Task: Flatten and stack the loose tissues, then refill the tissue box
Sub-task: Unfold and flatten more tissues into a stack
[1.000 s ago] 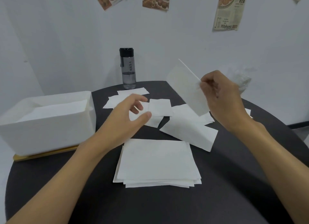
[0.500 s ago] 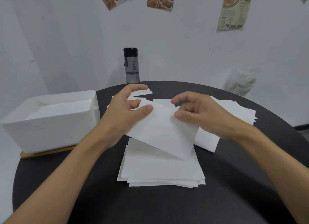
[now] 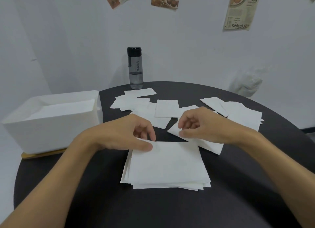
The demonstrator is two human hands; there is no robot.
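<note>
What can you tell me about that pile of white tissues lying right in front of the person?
It is a stack of white tissues: thin, soft-looking sheets lying flat on the black round table, nearest the person. The sheets are roughly lined up, though lower ones stick out at the left and near edges. The left hand pinches the top sheet's far left corner between thumb and fingers. The right hand, fingers curled, sits by the far right corner; whether it touches is unclear.
</note>
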